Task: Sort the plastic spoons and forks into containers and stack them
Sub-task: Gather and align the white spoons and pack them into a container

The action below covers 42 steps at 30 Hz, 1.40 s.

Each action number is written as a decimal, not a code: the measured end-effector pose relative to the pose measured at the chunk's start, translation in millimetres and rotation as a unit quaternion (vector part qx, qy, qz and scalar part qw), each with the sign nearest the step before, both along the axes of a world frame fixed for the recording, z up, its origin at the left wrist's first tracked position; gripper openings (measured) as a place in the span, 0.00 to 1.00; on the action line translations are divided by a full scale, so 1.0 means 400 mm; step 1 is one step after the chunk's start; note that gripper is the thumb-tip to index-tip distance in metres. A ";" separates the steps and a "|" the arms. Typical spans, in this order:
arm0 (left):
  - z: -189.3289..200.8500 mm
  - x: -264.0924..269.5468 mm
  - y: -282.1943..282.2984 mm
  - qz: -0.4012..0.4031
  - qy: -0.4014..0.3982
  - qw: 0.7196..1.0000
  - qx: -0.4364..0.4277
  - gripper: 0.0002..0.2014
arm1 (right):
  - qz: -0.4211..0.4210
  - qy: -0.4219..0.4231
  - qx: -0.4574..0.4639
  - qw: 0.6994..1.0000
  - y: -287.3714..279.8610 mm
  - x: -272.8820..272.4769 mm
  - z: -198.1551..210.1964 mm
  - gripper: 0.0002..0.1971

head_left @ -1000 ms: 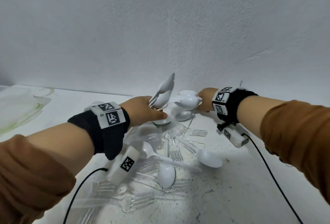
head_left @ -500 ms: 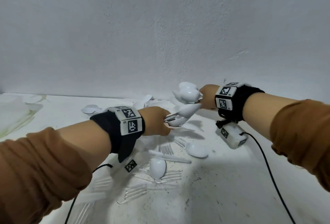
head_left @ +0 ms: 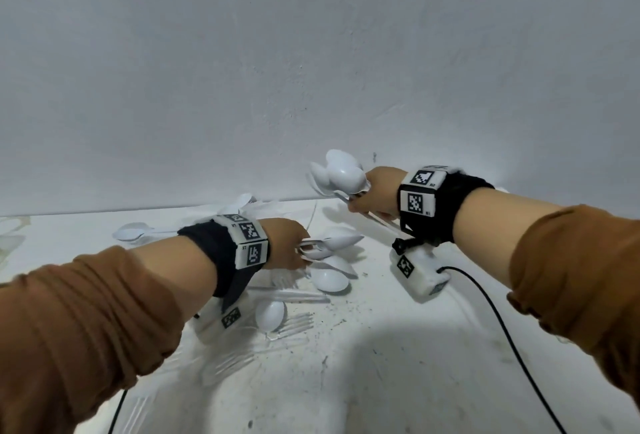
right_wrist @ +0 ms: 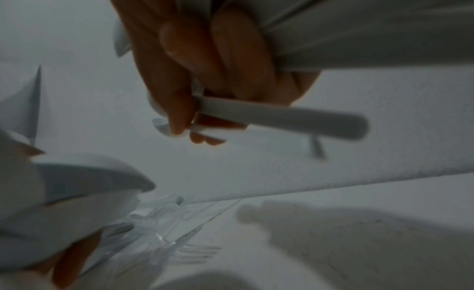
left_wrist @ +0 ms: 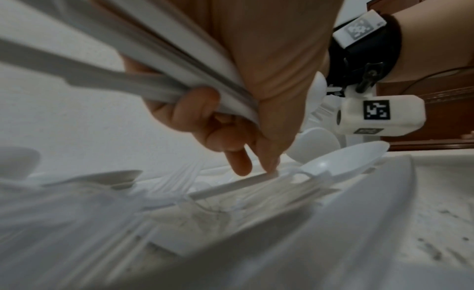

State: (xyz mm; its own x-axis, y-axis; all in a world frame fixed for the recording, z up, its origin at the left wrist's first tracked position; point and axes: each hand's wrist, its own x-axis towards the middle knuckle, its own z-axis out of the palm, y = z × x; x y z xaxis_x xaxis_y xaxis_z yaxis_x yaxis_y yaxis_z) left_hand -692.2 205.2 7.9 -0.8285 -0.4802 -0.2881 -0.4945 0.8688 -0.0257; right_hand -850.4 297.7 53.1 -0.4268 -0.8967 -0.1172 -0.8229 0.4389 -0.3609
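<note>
Head view, centre frame: I saw my left hand [head_left: 289,243] gripping a spoon bundle [head_left: 332,247], my right hand [head_left: 375,193] clutching raised spoons [head_left: 341,174].

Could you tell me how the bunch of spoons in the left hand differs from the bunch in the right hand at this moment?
The left hand holds its spoons low, just over the loose cutlery on the table, bowls pointing sideways to the right. The right hand holds its spoons raised before the wall, bowls fanned up and to the left. Both bunches are white plastic, gripped by the handles.
</note>
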 end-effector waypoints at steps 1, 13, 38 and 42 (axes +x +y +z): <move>0.000 0.004 0.000 0.002 0.002 1.000 0.009 0.11 | -0.003 0.001 -0.002 1.000 0.007 0.000 0.001 0.09; 0.004 0.013 0.018 0.023 0.039 0.999 0.021 0.11 | -0.038 -0.020 -0.022 0.999 0.094 0.034 -0.002 0.15; 0.099 0.299 0.033 0.266 0.519 0.749 0.315 0.08 | 0.067 -0.098 -0.051 0.992 0.040 0.199 -0.059 0.16; 0.056 0.360 0.025 0.304 0.531 0.717 0.333 0.06 | 0.077 -0.117 -0.082 0.987 0.010 0.251 -0.077 0.16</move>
State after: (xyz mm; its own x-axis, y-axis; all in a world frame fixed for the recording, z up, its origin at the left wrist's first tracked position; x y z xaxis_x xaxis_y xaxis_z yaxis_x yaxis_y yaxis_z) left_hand -548.1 215.0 30.2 -0.4467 -0.8945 0.0165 -0.2208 0.1281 0.9669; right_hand -750.1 301.6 22.4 -0.2630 -0.9638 -0.0439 -0.7611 0.2353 -0.6044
